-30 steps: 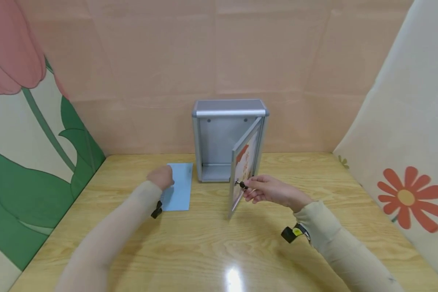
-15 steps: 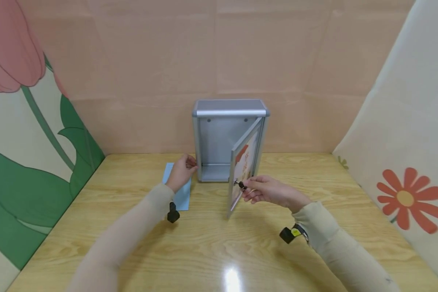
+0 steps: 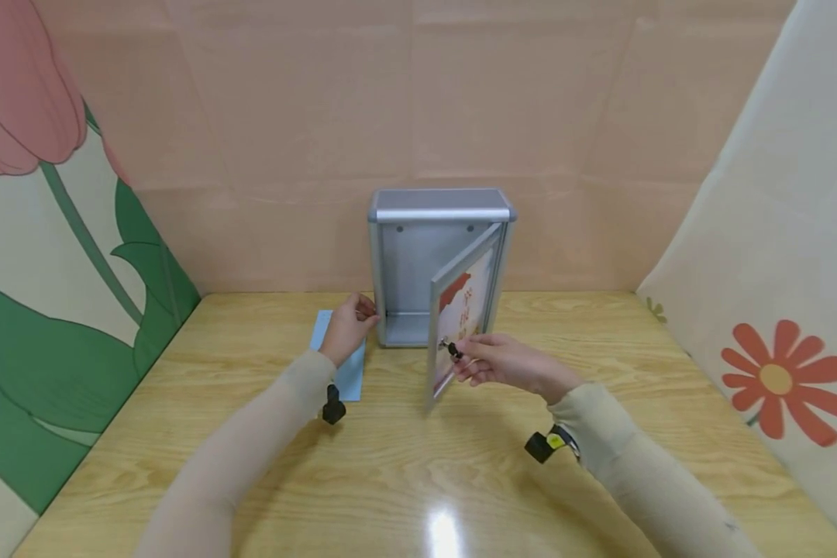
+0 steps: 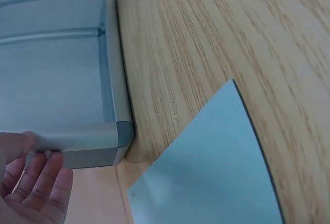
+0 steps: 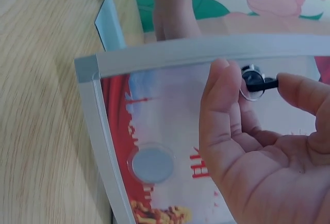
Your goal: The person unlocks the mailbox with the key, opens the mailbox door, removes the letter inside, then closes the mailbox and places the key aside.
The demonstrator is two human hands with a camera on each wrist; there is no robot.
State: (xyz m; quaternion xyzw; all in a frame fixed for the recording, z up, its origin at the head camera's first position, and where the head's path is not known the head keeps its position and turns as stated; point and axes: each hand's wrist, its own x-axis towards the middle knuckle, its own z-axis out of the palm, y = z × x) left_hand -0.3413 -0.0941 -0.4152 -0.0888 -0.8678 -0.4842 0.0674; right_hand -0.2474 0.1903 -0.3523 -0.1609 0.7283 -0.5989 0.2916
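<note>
A silver metal box [image 3: 442, 204] stands upright at the back of the table, its front facing me. The box's framed door [image 3: 469, 298], hinged on the right, hangs partly open and bears a red and white picture. My right hand [image 3: 516, 364] pinches a black-headed key [image 5: 263, 84] in the door's round lock [image 5: 252, 79] between thumb and forefinger. My left hand [image 3: 345, 329] grips the left side of the box, thumb on the front rim [image 4: 77, 137] and fingers bent behind it. Beneath the left forearm lies a light-blue booklet [image 3: 351, 380], partly covered.
The wooden table [image 3: 363, 480] runs back to a plain pinkish backdrop [image 3: 286, 155]. Flower-printed sheets border the left and right sides. A round grey disc [image 5: 153, 165] shows on the door's picture.
My left hand has moved right from over the blue booklet to the box's left side and taken hold there. The door has swung a little leftward with my right hand on the key.
</note>
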